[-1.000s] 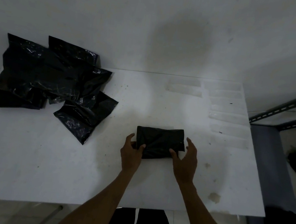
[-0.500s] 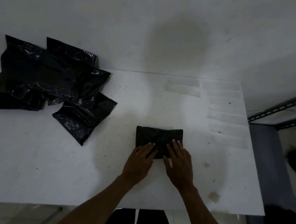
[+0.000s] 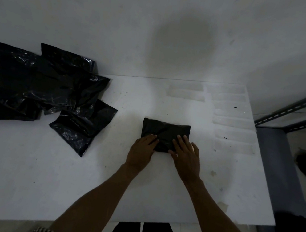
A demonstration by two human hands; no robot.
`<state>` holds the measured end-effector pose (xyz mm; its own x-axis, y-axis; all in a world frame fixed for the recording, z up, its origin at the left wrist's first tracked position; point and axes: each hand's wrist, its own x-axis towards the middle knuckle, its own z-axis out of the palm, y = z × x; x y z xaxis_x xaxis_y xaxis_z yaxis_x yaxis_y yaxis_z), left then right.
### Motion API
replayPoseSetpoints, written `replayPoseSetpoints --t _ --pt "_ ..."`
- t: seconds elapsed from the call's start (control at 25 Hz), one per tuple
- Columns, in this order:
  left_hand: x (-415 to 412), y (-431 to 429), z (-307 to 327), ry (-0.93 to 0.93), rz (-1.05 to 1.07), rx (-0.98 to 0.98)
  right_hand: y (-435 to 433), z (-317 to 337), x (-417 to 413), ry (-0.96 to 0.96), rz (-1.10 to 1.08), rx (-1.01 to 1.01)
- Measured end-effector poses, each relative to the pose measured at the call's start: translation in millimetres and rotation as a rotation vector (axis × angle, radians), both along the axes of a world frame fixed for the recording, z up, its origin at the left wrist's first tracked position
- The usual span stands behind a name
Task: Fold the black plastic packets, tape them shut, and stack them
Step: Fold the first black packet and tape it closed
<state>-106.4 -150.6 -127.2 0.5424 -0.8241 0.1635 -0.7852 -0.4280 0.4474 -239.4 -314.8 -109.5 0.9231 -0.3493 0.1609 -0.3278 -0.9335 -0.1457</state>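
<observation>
1. Head view, looking down in dim light on a white table [image 3: 18,174]; two bare forearms reach up from the bottom edge of the frame toward the middle
2. A folded black packet [image 3: 165,131] lies flat on the table just right of the frame's centre, a compact rectangle with its long sides running left to right
3. The left hand [image 3: 141,151] lies palm down with its fingers straight and close together; the fingertips press on the packet's lower left corner, and the palm rests on the table below it
4. The right hand [image 3: 186,157] is also flat and palm down, with its fingers straight and slightly spread; most fingertips press on the packet's lower right part, while the outermost finger lies on the table just past the packet's right edge
5. Neither hand grips anything; a narrow strip of the packet shows between them, and its upper half is uncovered
6. A pile of black packets [image 3: 42,86], unfolded, glossy and crinkled, overlaps at the left of the frame, well apart from both hands
7. Strips of clear tape [image 3: 235,123] lie in a column on the table's right side, above and right of the right hand and apart from the folded packet
8. A pale wall [image 3: 84,14] fills the top of the frame, and a metal shelf frame [image 3: 297,110] stands at the right edge
</observation>
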Motion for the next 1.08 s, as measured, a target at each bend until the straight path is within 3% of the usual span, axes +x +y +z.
replayPoseSetpoints --t 0.2,0.32,0.4,0.52,0.6,0.72,1.08 --pt "-4.6 -0.1 -1.0 -0.026 -0.014 -0.008 5.4 -5.6 -2.1 -0.066 -0.041 0.016" --pt "-3.8 0.8 4.1 0.031 0.030 -0.089 2.5 -7.0 -5.1 -0.203 -0.090 0.154" --pt "-3.4 -0.2 10.7 0.054 0.101 -0.170 2.0 1.4 -3.1 -0.308 -0.274 0.310" --pt "-3.2 -7.9 24.9 0.192 0.431 -0.277 -0.9 22.8 8.3 -0.413 -0.767 0.741" --pt "-3.0 -14.4 38.1 0.443 0.765 -0.339 -7.3 25.9 13.2 -0.395 -0.905 0.936" --pt "0.7 -16.4 46.3 0.805 0.949 -0.353 -11.8 19.2 12.9 -0.381 -0.929 1.033" --pt "5.6 -6.2 32.0 0.976 1.002 -0.411 -12.2 15.6 9.7 -0.474 -0.941 1.151"
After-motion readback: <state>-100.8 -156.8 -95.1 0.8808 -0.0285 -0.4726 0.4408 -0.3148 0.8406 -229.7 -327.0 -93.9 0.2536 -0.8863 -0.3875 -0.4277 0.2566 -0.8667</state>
